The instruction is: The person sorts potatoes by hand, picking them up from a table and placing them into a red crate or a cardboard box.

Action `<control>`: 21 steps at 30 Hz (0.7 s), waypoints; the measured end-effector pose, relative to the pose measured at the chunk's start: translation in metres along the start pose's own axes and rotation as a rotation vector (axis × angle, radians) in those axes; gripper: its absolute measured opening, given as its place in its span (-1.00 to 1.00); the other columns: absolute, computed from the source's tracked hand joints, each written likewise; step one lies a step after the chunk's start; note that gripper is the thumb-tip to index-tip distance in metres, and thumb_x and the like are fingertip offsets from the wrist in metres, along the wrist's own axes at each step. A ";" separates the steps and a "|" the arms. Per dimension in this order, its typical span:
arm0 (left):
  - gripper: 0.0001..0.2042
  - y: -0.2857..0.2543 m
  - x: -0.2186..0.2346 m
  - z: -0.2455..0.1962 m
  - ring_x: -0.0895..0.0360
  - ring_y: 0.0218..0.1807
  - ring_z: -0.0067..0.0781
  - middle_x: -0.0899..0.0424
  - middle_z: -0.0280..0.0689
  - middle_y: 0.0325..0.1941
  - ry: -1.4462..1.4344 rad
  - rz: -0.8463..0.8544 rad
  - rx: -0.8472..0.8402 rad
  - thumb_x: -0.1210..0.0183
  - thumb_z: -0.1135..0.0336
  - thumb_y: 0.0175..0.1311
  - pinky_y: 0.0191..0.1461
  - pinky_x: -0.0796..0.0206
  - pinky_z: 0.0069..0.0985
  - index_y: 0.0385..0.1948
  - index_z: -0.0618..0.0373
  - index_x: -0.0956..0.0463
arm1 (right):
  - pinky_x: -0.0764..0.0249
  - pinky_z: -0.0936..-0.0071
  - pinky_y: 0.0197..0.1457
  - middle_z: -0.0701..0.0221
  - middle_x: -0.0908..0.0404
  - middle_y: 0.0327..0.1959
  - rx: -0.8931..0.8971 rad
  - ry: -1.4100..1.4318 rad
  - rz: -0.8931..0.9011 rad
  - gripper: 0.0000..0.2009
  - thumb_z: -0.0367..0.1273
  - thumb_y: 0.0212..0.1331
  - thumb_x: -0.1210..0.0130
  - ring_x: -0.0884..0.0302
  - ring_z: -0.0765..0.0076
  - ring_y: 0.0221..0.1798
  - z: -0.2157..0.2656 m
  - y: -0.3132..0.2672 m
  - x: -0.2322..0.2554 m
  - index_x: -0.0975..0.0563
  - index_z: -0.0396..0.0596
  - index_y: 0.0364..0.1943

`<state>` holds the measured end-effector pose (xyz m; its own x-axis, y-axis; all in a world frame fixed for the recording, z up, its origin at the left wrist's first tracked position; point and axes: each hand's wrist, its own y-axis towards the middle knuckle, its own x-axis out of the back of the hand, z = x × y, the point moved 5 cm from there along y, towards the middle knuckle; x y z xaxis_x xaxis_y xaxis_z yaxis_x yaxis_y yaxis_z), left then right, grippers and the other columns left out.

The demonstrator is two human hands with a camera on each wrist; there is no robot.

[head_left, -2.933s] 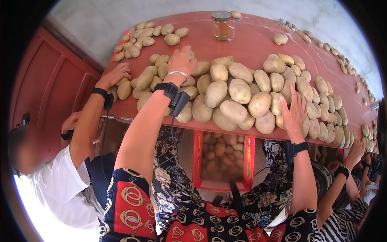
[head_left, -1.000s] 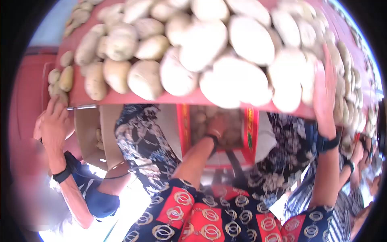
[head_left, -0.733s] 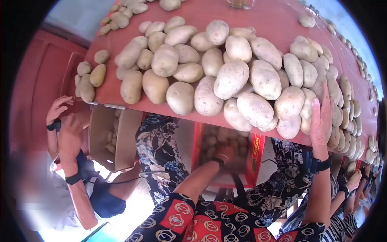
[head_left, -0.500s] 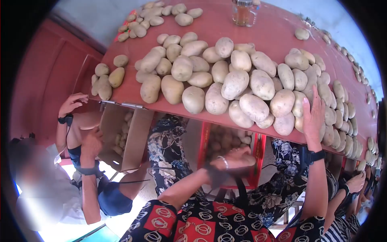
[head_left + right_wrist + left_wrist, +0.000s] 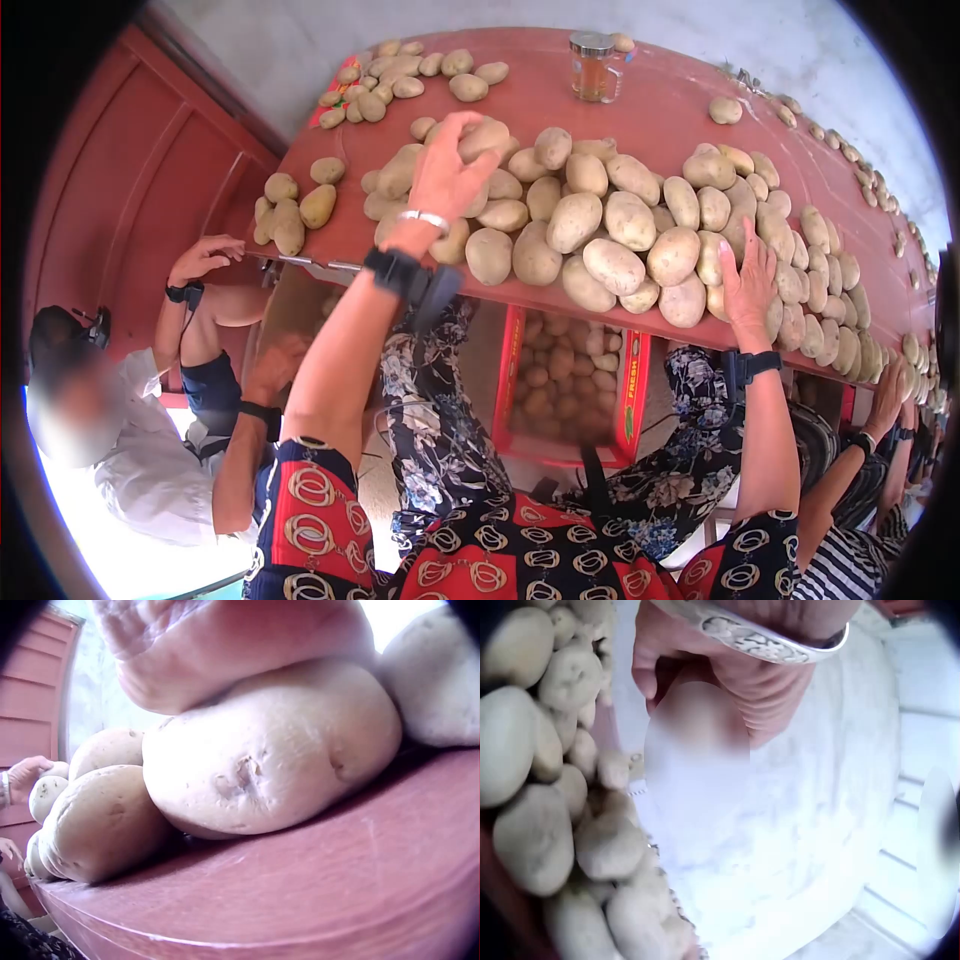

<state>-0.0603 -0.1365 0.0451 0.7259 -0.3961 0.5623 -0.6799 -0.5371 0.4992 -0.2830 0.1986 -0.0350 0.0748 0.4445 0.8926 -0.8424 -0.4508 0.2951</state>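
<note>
My left hand (image 5: 447, 185), with a silver bracelet and a black wrist strap, grips a potato (image 5: 484, 140) over the left part of the potato pile (image 5: 575, 222). In the left wrist view the hand (image 5: 769, 690) curls over a pale, blurred shape. My right hand (image 5: 750, 285) rests against potatoes at the pile's right side, its fingers extended. The right wrist view shows the palm (image 5: 247, 652) lying on top of a large potato (image 5: 277, 757), which sits on the red table (image 5: 300, 892).
Below the table edge stands a red box (image 5: 630, 400) of potatoes between my knees. A lidded glass jar (image 5: 596, 70) and smaller potatoes (image 5: 385, 80) lie farther back. Another person (image 5: 150, 420) sits at the left; more hands (image 5: 885, 400) work at the right.
My left hand has gone from the table down into the red box, then back up over the pile with a potato. My right hand stays by the pile. The head view dipped and rose again.
</note>
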 end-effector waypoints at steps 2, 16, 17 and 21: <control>-0.61 0.015 -0.006 0.012 -0.48 -0.14 -0.10 -0.52 -0.02 -0.23 0.016 0.096 0.053 -0.14 0.23 0.05 -0.08 -0.30 -0.31 -0.07 0.11 -0.32 | 0.08 -0.25 0.24 0.32 -0.21 0.28 -0.004 0.009 0.010 -0.32 0.18 0.10 0.17 0.10 -0.08 0.39 0.001 -0.001 0.001 -0.11 0.32 0.32; -0.64 0.039 -0.040 0.087 -0.46 0.00 -0.20 -0.50 -0.09 -0.05 0.296 0.357 0.138 -0.03 0.18 0.18 0.11 -0.25 -0.39 0.01 0.06 -0.38 | 0.09 -0.20 0.25 0.29 -0.23 0.27 -0.009 0.015 -0.017 -0.31 0.19 0.09 0.15 0.08 -0.07 0.38 0.004 -0.002 0.004 -0.13 0.31 0.31; -0.63 0.037 -0.040 0.087 -0.46 0.00 -0.19 -0.51 -0.09 -0.05 0.278 0.360 0.133 -0.01 0.17 0.20 0.09 -0.25 -0.38 0.03 0.06 -0.36 | 0.08 -0.20 0.25 0.28 -0.23 0.26 -0.004 0.020 -0.023 -0.32 0.19 0.09 0.16 0.08 -0.07 0.38 0.004 -0.003 0.003 -0.14 0.31 0.31; -0.63 0.025 -0.026 0.073 -0.39 0.07 -0.03 -0.47 -0.02 0.02 0.060 0.051 0.108 0.04 0.19 0.23 0.15 -0.20 -0.29 0.03 0.14 -0.36 | 0.06 -0.20 0.24 0.27 -0.23 0.26 0.050 0.050 -0.035 -0.33 0.18 0.11 0.17 0.07 -0.07 0.38 0.000 -0.006 0.002 -0.15 0.30 0.30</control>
<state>-0.0887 -0.1936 -0.0052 0.6808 -0.3816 0.6252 -0.6984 -0.5955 0.3970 -0.2776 0.2022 -0.0345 0.0756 0.4985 0.8636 -0.8121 -0.4718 0.3434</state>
